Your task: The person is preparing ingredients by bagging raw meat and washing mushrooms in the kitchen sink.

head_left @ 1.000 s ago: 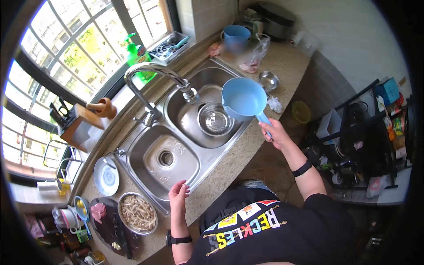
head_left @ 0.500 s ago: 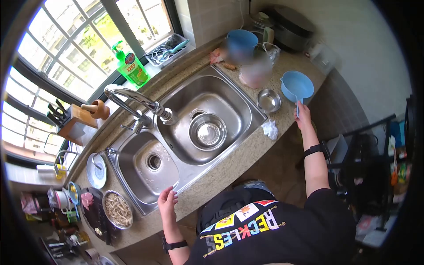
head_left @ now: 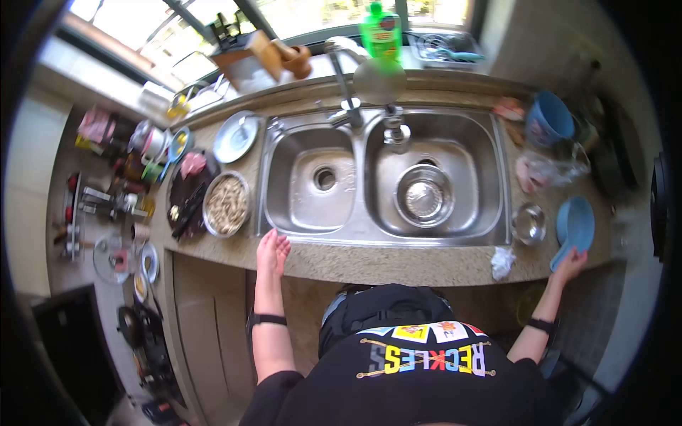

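A light blue ladle-shaped scoop (head_left: 574, 226) lies on the granite counter (head_left: 398, 261) at the right end. My right hand (head_left: 570, 267) is at its handle, fingers around the handle's end. My left hand (head_left: 272, 252) rests flat, fingers apart, on the counter's front edge by the left basin of the double steel sink (head_left: 383, 186). A round steel strainer bowl (head_left: 424, 195) sits in the right basin. A small steel bowl (head_left: 529, 223) stands on the counter just left of the scoop.
A crumpled white tissue (head_left: 502, 261) lies near the counter's front edge. Left of the sink are a steel bowl of sliced food (head_left: 226, 204), a dark cutting board (head_left: 186, 192) and a plate (head_left: 236, 136). A blue bucket (head_left: 549, 118), tap (head_left: 349, 85) and green bottle (head_left: 381, 30) stand behind.
My right hand carried the blue scoop from above the right basin over to the right end of the counter and lowered it there. The view swung to face the sink squarely.
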The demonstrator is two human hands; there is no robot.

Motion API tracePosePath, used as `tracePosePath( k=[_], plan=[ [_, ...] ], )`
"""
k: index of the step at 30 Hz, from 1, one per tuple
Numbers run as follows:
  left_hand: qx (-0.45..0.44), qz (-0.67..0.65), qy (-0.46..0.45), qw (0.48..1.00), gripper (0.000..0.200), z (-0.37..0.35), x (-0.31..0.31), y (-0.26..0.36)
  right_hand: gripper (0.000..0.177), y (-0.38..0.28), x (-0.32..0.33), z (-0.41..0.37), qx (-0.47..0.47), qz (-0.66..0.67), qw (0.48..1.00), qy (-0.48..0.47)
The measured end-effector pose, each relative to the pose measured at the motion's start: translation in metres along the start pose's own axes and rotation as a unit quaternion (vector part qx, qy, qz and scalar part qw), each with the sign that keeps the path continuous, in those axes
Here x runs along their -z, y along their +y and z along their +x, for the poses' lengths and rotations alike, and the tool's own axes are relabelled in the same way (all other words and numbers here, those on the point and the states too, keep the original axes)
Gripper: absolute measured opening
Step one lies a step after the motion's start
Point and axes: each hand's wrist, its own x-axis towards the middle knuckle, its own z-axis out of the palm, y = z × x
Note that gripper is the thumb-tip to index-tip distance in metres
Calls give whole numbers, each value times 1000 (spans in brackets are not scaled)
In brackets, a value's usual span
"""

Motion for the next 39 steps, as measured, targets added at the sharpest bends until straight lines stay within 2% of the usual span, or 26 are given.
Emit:
tracePosePath(
  k=[1,2,3,4,5,6,7,9,10,13,14,16,19,20,24,26,29,30,32,36,39],
  plan=[
    [7,-87,29,996,47,12,19,-1,42,-53,9,-18,6,81,997,-10],
    [16,-166,48,985,53,21,31,3,40,-79,15,-28,46,74,996,-19],
    [10,-170,57,984,53,23,37,8,39,-99,15,-40,87,68,994,-28],
    [21,-250,113,961,52,24,42,15,39,-119,9,-55,89,75,993,-37],
    [35,-327,159,931,51,30,42,23,36,-142,6,-69,74,154,980,-100],
    [26,-362,153,919,51,38,47,32,34,-168,2,-90,59,231,958,-160],
    [26,-364,154,918,51,52,58,37,32,-203,4,-117,81,191,954,-216],
    [-26,-383,85,920,51,87,79,41,25,-237,-10,-166,68,229,925,-296],
    [-16,-399,93,912,43,102,83,45,22,-255,-14,-190,50,239,910,-334],
    [-32,-407,34,912,38,128,111,46,18,-312,-29,-254,57,243,820,-516],
    [-15,-388,68,919,41,127,111,55,17,-331,-35,-276,60,223,790,-568],
    [-3,-344,68,936,45,143,121,57,19,-373,-50,-313,134,219,732,-630],
    [7,-323,67,944,45,158,138,58,30,-436,-78,-366,237,206,699,-642],
    [14,-317,76,945,45,162,143,58,44,-452,-91,-384,272,196,695,-636],
    [8,-296,96,950,42,163,148,66,82,-527,-160,-444,273,154,757,-573],
    [2,-271,100,957,41,161,151,71,89,-550,-213,-469,260,179,798,-514],
    [2,-251,100,963,39,154,149,83,91,-583,-272,-487,194,176,851,-455],
    [5,-249,93,964,39,155,152,83,91,-591,-286,-489,193,173,854,-452],
    [8,-239,82,967,39,154,154,89,91,-603,-305,-492,122,187,855,-469],
    [2,-223,70,972,42,154,160,91,89,-601,-312,-494,169,93,830,-523],
    [3,-211,73,975,43,153,158,94,90,-600,-308,-500,175,78,813,-550]
  ],
)
